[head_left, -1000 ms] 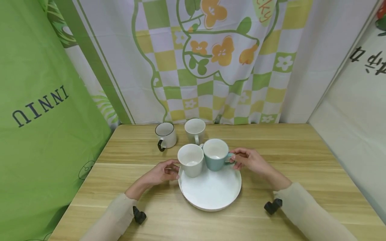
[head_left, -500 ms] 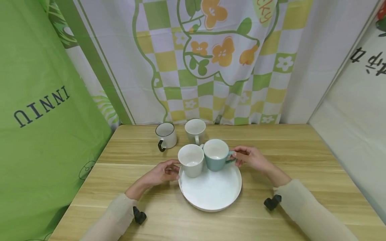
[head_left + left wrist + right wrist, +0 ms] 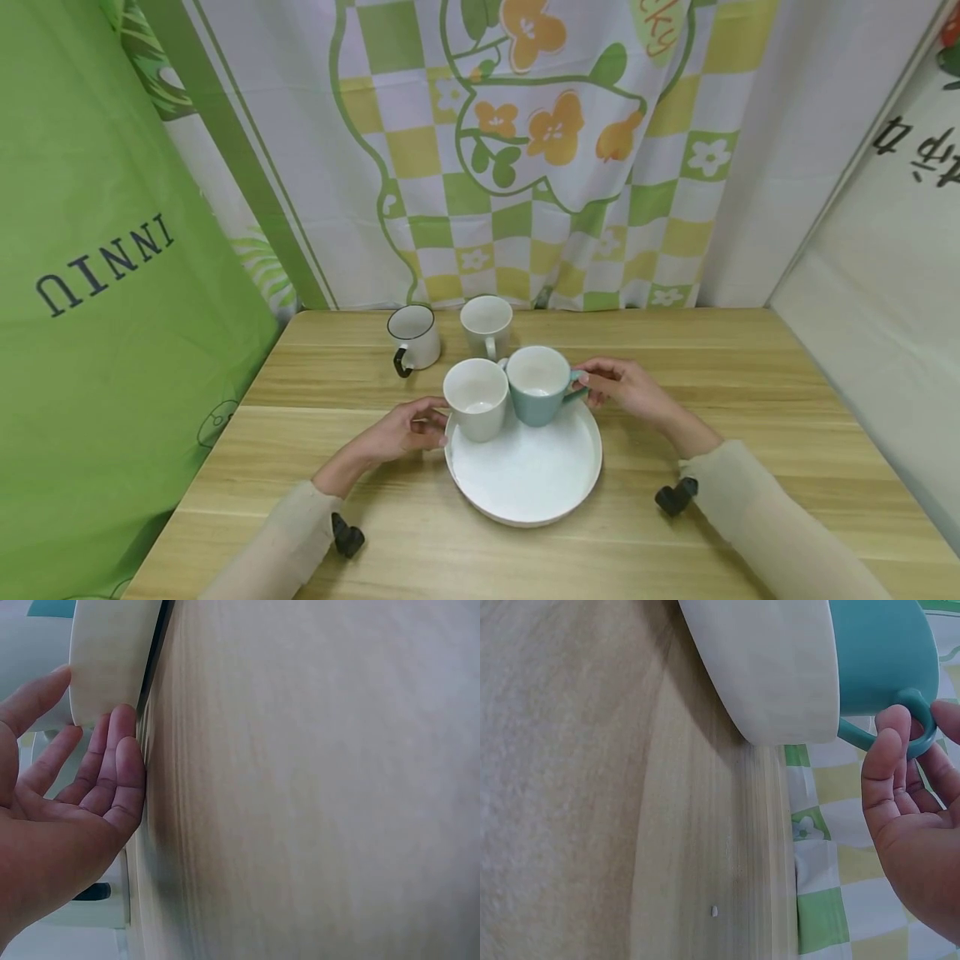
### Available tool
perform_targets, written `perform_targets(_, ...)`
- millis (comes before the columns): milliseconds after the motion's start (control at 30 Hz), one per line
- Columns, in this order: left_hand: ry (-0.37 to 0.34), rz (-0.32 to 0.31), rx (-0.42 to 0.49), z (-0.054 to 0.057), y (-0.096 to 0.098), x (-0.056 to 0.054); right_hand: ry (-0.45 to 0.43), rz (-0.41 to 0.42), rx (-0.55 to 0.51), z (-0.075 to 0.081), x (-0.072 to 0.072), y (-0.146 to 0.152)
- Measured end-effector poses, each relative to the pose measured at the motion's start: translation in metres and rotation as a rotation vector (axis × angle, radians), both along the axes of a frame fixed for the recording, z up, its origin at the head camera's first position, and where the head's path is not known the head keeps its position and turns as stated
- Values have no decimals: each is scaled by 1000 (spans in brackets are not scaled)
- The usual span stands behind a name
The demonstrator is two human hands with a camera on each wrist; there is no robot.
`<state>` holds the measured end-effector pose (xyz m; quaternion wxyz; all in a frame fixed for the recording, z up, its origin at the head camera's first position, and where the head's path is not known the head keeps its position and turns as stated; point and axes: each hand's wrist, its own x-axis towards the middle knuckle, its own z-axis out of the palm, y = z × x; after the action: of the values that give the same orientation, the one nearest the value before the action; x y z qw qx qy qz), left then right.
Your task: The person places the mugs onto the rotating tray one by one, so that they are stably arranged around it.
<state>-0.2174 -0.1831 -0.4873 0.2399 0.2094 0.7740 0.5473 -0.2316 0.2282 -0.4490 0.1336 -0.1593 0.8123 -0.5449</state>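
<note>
A round white tray (image 3: 528,487) stands on the table with two mugs near its far edge. One is a teal mug (image 3: 535,407) with a white inside; a pale mug (image 3: 480,422) stands on its left. My right hand (image 3: 624,392) pinches the teal mug's handle (image 3: 919,724) between thumb and fingers, beyond the tray's rim. My left hand (image 3: 405,431) is at the tray's left side. In the left wrist view its relaxed fingers (image 3: 109,776) touch the tray's outer wall (image 3: 112,660), with the thumb tip right at the rim.
Behind the tray stand a white mug (image 3: 422,346) with black rim and handle and another pale mug (image 3: 483,321), its handle facing me. They sit on a wooden table (image 3: 750,375) with a patterned curtain (image 3: 517,258) along its far edge.
My right hand has shifted slightly toward the back, and the teal mug's handle has turned a little with it. The left hand and the tray hold their places.
</note>
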Motion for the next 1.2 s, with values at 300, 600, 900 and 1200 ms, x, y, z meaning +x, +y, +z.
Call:
perform_targets(300, 10, 2, -7, 1, 0, 0, -9, -11, -5, -1, 0, 0)
perform_targets(600, 26, 10, -26, 1, 0, 1, -38, -28, -19, -1, 0, 0)
perform_targets(900, 17, 23, -36, 2, 0, 1, -35, -17, -23, -2, 2, 3)
perform_targets(1200, -4, 32, -42, 5, -2, 0, -27, 14, -27, -6, 6, 9)
